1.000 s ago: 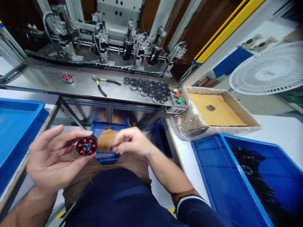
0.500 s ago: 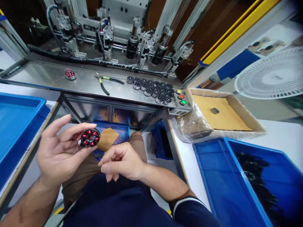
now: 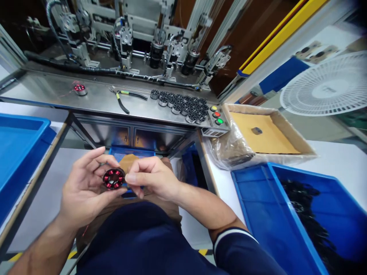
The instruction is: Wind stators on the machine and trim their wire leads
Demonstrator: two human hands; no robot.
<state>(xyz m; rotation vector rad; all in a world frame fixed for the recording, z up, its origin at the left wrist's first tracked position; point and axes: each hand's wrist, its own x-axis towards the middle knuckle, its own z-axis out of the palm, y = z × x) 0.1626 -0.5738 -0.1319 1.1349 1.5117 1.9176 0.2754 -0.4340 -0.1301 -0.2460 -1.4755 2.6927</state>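
My left hand [image 3: 86, 187] holds a round black motor core with red windings [image 3: 114, 178] between thumb and fingers, its open face toward me. The fingertips of my right hand [image 3: 151, 177] are pinched together at the core's right edge; whatever they grip there is too small to make out. Another red-wound core [image 3: 80, 89] rests on the left of the metal bench [image 3: 97, 100], with thin wire ends spreading from it. Pliers [image 3: 123, 99] with black and yellow-green handles lie open on the bench, left of a cluster of black unwound cores [image 3: 183, 105].
Behind the bench stands a machine [image 3: 156, 51] with metal fixtures. Coloured push buttons [image 3: 217, 114] sit at the bench's right end. Further right are a plastic-lined carton [image 3: 308, 149], a blue bin [image 3: 255, 214] with black parts, and a white fan [image 3: 323, 89]. A blue tray [image 3: 23, 133] is at left.
My right hand has moved up to the core's edge, its fingertips now against it. My left hand and the core have shifted slightly right and down. The whole view has shifted a little.
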